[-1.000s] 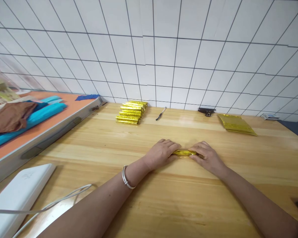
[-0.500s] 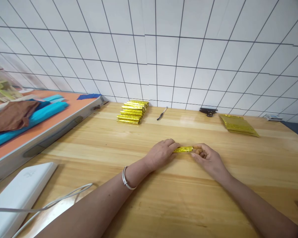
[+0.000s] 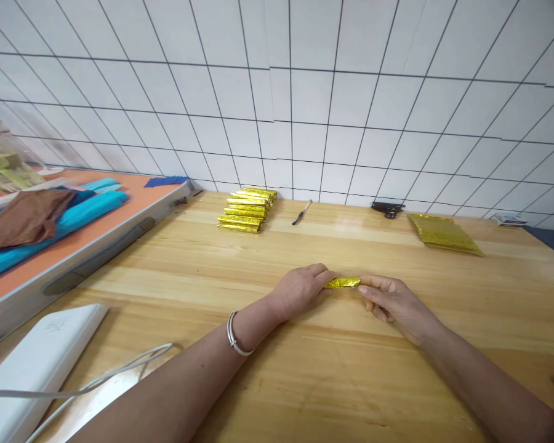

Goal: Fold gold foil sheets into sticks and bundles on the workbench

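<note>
A short gold foil roll (image 3: 344, 282) lies between my hands, a little above the wooden table's surface or on it; I cannot tell which. My left hand (image 3: 300, 290) is closed over its left part, so that end is hidden. At the right end, the thumb and forefinger of my right hand (image 3: 388, 300) pinch the tip, while its other fingers curl loosely below. Farther back, several similar gold foil rolls (image 3: 247, 210) lie side by side. To the right lies a flat stack of gold foil sheets (image 3: 443, 233).
A pen (image 3: 301, 213) and a black clip-like object (image 3: 388, 208) lie near the tiled wall (image 3: 314, 98). On the left are a white device (image 3: 46, 363) with a cable (image 3: 120, 366), and an orange surface (image 3: 143, 200) holding blue and brown folded material (image 3: 28, 215).
My right hand has shifted slightly down and right, with its fingers straighter at the roll's end. My left hand keeps its grip, and the roll appears slightly lower.
</note>
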`<state>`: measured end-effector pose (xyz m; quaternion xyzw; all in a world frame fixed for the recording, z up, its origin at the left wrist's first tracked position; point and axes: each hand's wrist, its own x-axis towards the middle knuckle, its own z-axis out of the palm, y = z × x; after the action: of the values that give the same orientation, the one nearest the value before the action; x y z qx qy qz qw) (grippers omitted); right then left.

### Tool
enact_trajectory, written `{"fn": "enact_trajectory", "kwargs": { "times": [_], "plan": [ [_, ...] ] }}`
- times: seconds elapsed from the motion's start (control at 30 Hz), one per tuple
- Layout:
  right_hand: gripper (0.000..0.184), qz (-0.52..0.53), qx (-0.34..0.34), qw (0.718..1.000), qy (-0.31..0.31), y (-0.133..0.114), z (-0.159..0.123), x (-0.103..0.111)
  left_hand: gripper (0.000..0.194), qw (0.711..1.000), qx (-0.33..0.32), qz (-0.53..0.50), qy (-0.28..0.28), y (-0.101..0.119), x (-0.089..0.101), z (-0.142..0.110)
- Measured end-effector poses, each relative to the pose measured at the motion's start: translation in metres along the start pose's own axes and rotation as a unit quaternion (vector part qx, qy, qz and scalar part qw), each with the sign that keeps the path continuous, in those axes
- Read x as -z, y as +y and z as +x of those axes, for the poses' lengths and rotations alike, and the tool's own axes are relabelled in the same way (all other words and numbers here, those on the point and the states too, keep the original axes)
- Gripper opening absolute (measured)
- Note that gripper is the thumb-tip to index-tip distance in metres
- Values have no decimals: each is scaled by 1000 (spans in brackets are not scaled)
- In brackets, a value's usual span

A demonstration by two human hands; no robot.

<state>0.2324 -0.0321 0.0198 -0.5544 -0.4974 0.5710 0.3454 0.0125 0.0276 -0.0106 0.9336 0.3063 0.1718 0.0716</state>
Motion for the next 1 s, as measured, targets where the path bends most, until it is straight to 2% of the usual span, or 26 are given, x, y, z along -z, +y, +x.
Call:
{"fn": "enact_trajectory", "kwargs": {
  "times": [0.27, 0.63, 0.8, 0.93, 1.0],
  "plan": [
    [27, 38, 5, 999, 25, 5, 1, -4, 31, 1000, -15, 17, 7, 3, 0, 0],
    [27, 116, 13, 993, 16, 10, 3, -4, 29, 999, -16, 27, -10, 3, -1, 0],
    [29, 86, 21, 996, 29, 12, 4, -2, 28, 999, -8, 35, -18, 2, -2, -1],
    [36, 47, 20, 996, 72, 15, 6, 3, 28, 999, 15, 27, -7, -2, -2, -2],
    [35, 8, 45, 995, 94, 16, 8, 6, 29, 1000, 23, 14, -3, -3, -1, -2]
  ]
}}
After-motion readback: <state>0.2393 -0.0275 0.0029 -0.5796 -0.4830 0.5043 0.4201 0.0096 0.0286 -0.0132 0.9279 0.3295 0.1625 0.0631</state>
